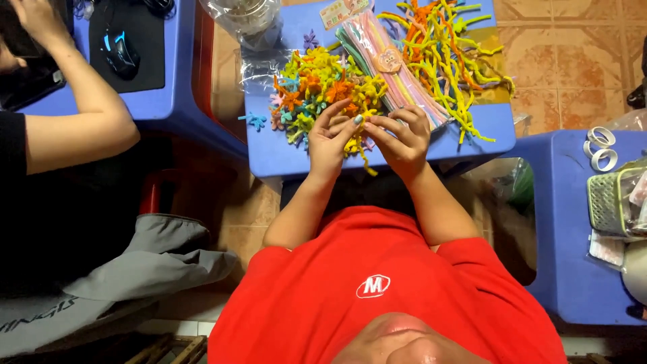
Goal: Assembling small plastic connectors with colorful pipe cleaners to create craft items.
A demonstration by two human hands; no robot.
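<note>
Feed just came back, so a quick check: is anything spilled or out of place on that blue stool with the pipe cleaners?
One small thing: a blue twisted piece lies alone at the stool's edge, apart from the colourful pile. Loose pipe cleaners sprawl untidily. Both hands work a yellow piece.

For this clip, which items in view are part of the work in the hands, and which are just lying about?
In use: yellow pipe-cleaner piece pinched between left hand and right hand; pile of twisted shapes; loose pipe cleaners; pastel bundle.

Lying about: computer mouse, tape rolls, green basket, plastic bag.
</note>
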